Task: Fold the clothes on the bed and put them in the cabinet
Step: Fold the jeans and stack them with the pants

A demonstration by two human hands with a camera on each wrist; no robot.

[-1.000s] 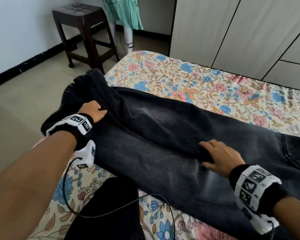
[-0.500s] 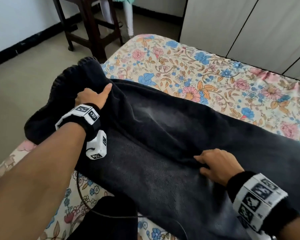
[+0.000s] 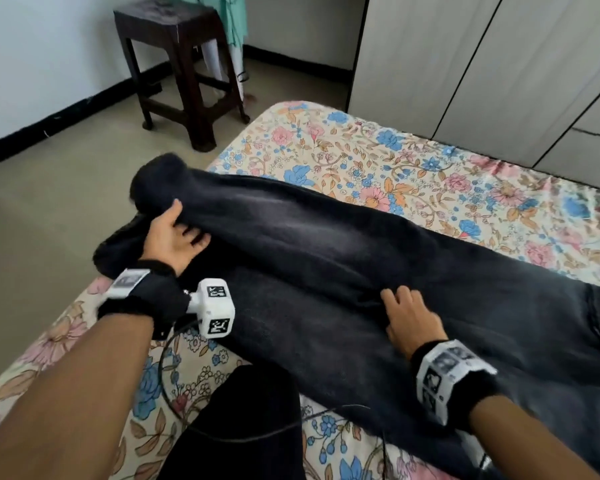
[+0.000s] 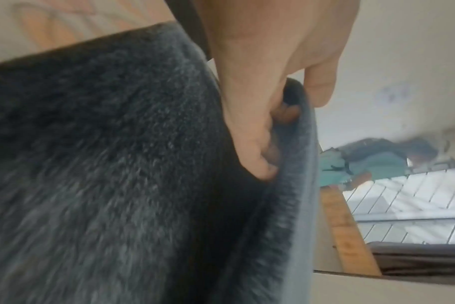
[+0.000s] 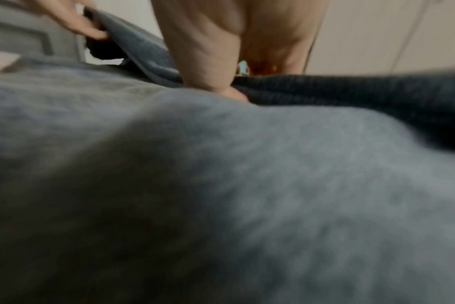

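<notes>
Left hand [image 3: 174, 237] grips the hem end of the dark jeans [image 3: 326, 271], thumb above and fingers curled beneath, apparently to lift that end for a fold. Right hand [image 3: 409, 317], fingers relaxed and flat, presses mid-leg, likely anchoring the fold line; the jeans lie lengthwise across the floral bed [image 3: 378, 161], with the cabinet [image 3: 465, 64] beyond.

- The dark jeans [image 3: 343, 271] run off the right edge of the head view, so the waist end is cut off.
- The left hand's [image 3: 174, 237] fingertips are tucked under the raised hem, out of sight.
- The right hand's [image 3: 413, 320] fingertips sink into a fold; the right wrist view is heavily blurred.
- The green garment [image 3: 232, 15] behind the stool [image 3: 174, 64] is cropped at the top edge.
</notes>
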